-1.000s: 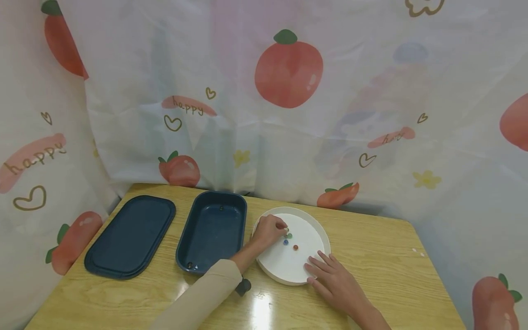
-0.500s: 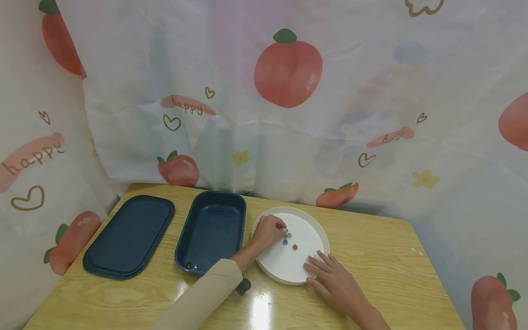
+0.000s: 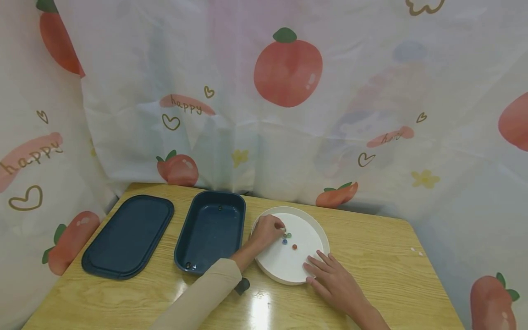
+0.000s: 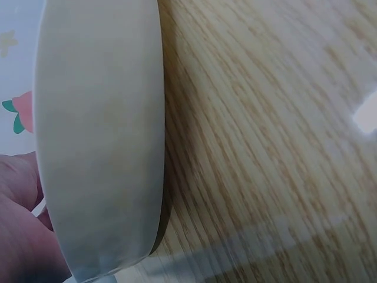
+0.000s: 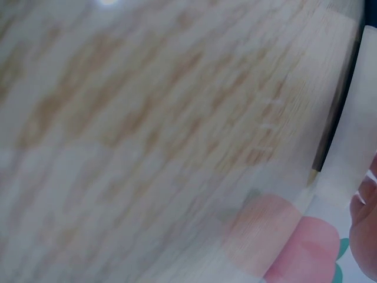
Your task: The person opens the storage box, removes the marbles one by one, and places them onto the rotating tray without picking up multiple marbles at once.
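Note:
My left hand [image 3: 268, 230] reaches over the left side of a round white tray [image 3: 264, 270], thumb and fingertips pinched together at a small marble [image 3: 283, 229], mostly hidden by the fingers. Just beside the fingertips lie a green marble [image 3: 289, 235] and a blue marble [image 3: 284, 241]; a red marble [image 3: 294, 247] sits nearer the front. My right hand [image 3: 334, 280] rests on the tray's front right rim with its fingers spread. In the left wrist view, the tray's outer wall [image 4: 103, 141] covers much of the hand. Only part of the right hand [image 5: 365, 236] shows in the right wrist view.
Left of the tray stands a deep dark blue rectangular pan [image 3: 210, 233], with a small dark marble at its far end [image 3: 220, 208] and another near its front corner [image 3: 188, 265]. Farther left lies a flat dark blue lid [image 3: 129, 236]. A printed curtain [image 3: 284, 151] hangs behind the table.
The left fingertips have shifted slightly left, and more of the marbles beside them shows. The right hand stays on the rim; the tray and pan keep their places.

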`<action>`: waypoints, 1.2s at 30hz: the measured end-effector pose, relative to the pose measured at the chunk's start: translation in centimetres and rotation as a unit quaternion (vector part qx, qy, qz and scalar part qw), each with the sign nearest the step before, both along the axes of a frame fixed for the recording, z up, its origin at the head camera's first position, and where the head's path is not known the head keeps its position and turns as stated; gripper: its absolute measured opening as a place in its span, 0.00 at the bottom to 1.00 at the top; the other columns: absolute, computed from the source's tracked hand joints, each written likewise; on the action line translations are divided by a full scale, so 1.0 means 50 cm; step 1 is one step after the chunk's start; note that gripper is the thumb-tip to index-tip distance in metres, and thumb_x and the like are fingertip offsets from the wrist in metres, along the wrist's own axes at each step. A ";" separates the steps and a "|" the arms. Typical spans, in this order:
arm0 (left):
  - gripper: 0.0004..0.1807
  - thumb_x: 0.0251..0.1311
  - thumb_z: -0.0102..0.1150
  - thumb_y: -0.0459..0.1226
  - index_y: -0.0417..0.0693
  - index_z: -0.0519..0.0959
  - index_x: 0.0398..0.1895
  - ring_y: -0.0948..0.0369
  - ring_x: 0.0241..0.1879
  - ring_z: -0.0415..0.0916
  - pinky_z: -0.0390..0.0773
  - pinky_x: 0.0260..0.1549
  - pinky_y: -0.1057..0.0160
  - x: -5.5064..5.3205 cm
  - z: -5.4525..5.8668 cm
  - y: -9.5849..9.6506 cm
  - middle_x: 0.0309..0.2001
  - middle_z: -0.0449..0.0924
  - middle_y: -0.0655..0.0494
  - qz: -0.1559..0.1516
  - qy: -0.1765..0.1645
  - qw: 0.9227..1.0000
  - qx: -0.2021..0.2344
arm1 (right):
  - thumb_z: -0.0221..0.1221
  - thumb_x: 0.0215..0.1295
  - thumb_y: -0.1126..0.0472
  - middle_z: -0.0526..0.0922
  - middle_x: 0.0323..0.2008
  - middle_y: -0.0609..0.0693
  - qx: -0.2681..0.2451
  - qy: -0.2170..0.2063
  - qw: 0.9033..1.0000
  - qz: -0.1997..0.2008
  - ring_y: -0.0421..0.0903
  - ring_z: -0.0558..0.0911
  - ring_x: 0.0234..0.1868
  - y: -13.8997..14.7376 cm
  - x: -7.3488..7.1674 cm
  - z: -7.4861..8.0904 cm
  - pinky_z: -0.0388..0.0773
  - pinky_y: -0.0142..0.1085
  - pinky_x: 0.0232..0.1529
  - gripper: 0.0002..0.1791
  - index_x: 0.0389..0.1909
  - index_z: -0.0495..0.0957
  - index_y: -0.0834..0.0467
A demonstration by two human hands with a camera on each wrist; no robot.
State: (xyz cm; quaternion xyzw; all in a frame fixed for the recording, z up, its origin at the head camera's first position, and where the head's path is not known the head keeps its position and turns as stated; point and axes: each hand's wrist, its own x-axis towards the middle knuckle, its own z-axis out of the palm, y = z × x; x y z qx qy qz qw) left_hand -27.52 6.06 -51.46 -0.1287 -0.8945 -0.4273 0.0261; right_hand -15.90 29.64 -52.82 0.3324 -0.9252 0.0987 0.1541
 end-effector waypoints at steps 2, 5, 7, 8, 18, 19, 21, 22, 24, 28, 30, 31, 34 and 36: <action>0.03 0.54 0.71 0.29 0.43 0.89 0.32 0.63 0.31 0.77 0.76 0.31 0.68 0.000 0.001 -0.001 0.29 0.84 0.57 -0.002 0.006 1.000 -0.002 | 0.63 0.67 0.49 0.82 0.58 0.47 -0.002 0.000 1.000 0.001 0.55 0.73 0.66 0.000 0.000 0.000 0.57 0.43 0.70 0.19 0.56 0.84 0.50; 0.03 0.54 0.71 0.29 0.42 0.89 0.32 0.63 0.31 0.78 0.76 0.31 0.68 0.000 0.002 -0.002 0.29 0.84 0.56 -0.004 0.013 1.000 -0.003 | 0.63 0.67 0.49 0.82 0.58 0.47 -0.005 0.005 1.000 0.005 0.55 0.73 0.65 -0.001 -0.001 0.000 0.54 0.41 0.72 0.19 0.56 0.85 0.50; 0.04 0.55 0.71 0.29 0.42 0.89 0.33 0.62 0.32 0.78 0.76 0.32 0.68 0.000 0.004 -0.002 0.30 0.85 0.55 -0.004 0.013 1.000 -0.005 | 0.63 0.67 0.49 0.82 0.58 0.48 -0.008 0.007 1.000 0.009 0.55 0.74 0.65 -0.001 -0.002 -0.001 0.52 0.39 0.72 0.19 0.56 0.84 0.50; 0.04 0.55 0.71 0.29 0.42 0.89 0.33 0.62 0.33 0.78 0.76 0.32 0.68 0.000 0.004 -0.002 0.30 0.85 0.55 -0.003 0.011 1.000 -0.005 | 0.63 0.67 0.49 0.82 0.58 0.48 -0.009 0.009 1.000 0.010 0.55 0.74 0.65 -0.001 -0.002 -0.002 0.52 0.39 0.72 0.19 0.56 0.84 0.50; 0.06 0.56 0.71 0.28 0.41 0.89 0.37 0.60 0.36 0.80 0.78 0.35 0.67 0.006 0.028 -0.007 0.33 0.86 0.54 0.004 -0.003 1.000 0.024 | 0.63 0.67 0.49 0.82 0.58 0.47 0.000 0.004 1.000 0.001 0.54 0.73 0.65 0.001 -0.002 -0.005 0.65 0.50 0.64 0.19 0.55 0.85 0.50; 0.06 0.56 0.71 0.28 0.41 0.89 0.37 0.60 0.36 0.80 0.78 0.35 0.67 0.007 0.033 -0.008 0.33 0.86 0.54 0.006 -0.005 1.000 0.030 | 0.63 0.67 0.49 0.82 0.58 0.47 0.001 0.002 1.000 -0.001 0.54 0.73 0.66 0.002 -0.002 -0.005 0.65 0.51 0.64 0.19 0.56 0.85 0.50; 0.06 0.57 0.70 0.29 0.42 0.89 0.38 0.60 0.37 0.80 0.78 0.36 0.67 0.010 0.045 -0.014 0.34 0.86 0.54 0.007 -0.011 0.999 0.043 | 0.63 0.67 0.49 0.82 0.58 0.47 -0.001 -0.001 1.000 -0.001 0.54 0.73 0.66 0.002 -0.001 -0.005 0.65 0.51 0.64 0.19 0.56 0.84 0.50; 0.06 0.57 0.70 0.29 0.41 0.89 0.38 0.60 0.37 0.80 0.79 0.36 0.67 0.012 0.050 -0.017 0.35 0.86 0.54 0.005 -0.011 0.999 0.047 | 0.63 0.67 0.49 0.82 0.58 0.47 -0.003 -0.001 1.000 0.000 0.54 0.73 0.66 0.002 -0.001 -0.005 0.65 0.51 0.64 0.19 0.56 0.84 0.50; 0.07 0.58 0.70 0.29 0.41 0.88 0.40 0.60 0.37 0.81 0.79 0.36 0.67 0.016 0.061 -0.025 0.35 0.86 0.54 0.000 -0.008 0.998 0.058 | 0.63 0.67 0.50 0.82 0.58 0.47 -0.007 0.000 1.000 0.002 0.55 0.73 0.65 0.002 -0.001 -0.005 0.65 0.52 0.63 0.18 0.56 0.85 0.50; 0.09 0.59 0.68 0.30 0.38 0.87 0.43 0.56 0.40 0.82 0.80 0.38 0.65 0.026 0.082 -0.052 0.38 0.86 0.50 -0.019 -0.004 0.996 0.086 | 0.63 0.68 0.50 0.82 0.58 0.47 -0.011 0.002 1.000 0.003 0.55 0.73 0.65 0.003 0.000 -0.007 0.64 0.51 0.64 0.18 0.56 0.84 0.50; 0.09 0.61 0.68 0.30 0.38 0.87 0.44 0.54 0.42 0.82 0.80 0.40 0.63 0.034 0.094 -0.068 0.40 0.86 0.49 -0.026 -0.007 0.995 0.096 | 0.63 0.68 0.50 0.82 0.58 0.47 -0.010 0.002 1.000 0.003 0.55 0.73 0.65 0.003 0.000 -0.007 0.63 0.49 0.66 0.18 0.56 0.84 0.50; 0.10 0.61 0.67 0.31 0.38 0.87 0.45 0.54 0.43 0.82 0.80 0.40 0.62 0.038 0.100 -0.077 0.41 0.86 0.48 -0.031 -0.008 0.994 0.102 | 0.63 0.68 0.50 0.82 0.58 0.47 -0.010 0.003 1.000 0.003 0.55 0.73 0.66 0.003 0.000 -0.007 0.61 0.47 0.67 0.18 0.56 0.84 0.50; 0.10 0.62 0.66 0.32 0.41 0.87 0.46 0.54 0.43 0.83 0.80 0.42 0.61 0.048 0.116 -0.106 0.42 0.86 0.50 -0.046 -0.011 0.992 0.113 | 0.63 0.68 0.50 0.82 0.58 0.47 -0.012 0.005 1.000 0.005 0.55 0.73 0.66 0.002 0.000 -0.006 0.57 0.43 0.70 0.18 0.56 0.84 0.50; 0.10 0.63 0.66 0.33 0.42 0.87 0.46 0.55 0.43 0.83 0.81 0.43 0.60 0.054 0.124 -0.126 0.42 0.86 0.50 -0.061 -0.011 0.991 0.120 | 0.63 0.67 0.50 0.82 0.58 0.47 -0.013 0.007 1.000 0.007 0.55 0.73 0.65 0.002 0.000 -0.005 0.55 0.41 0.71 0.19 0.56 0.84 0.50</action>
